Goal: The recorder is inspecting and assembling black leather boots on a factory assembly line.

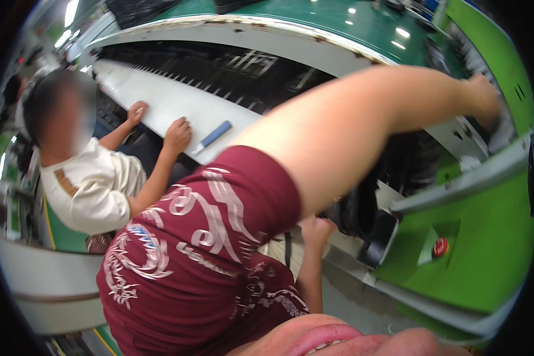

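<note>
My left arm, in a maroon printed sleeve [219, 202], stretches across to the right. My left hand [483, 104] is smeared by motion at its far end, close to a greyish bundle [504, 127] beside a green panel [486, 41]; its fingers cannot be made out. Lower and nearer the middle, my right hand [318, 228] is partly covered by my left arm. It is next to black material [359, 207], and whether it grips that is hidden.
At left a co-worker in a white shirt [95, 184] rests both hands near a long white worktop [160, 95]. A blue-handled tool [213, 136] lies there. A green shelf [314, 21] runs above. A red round object [439, 247] sits in a recessed green panel [474, 237].
</note>
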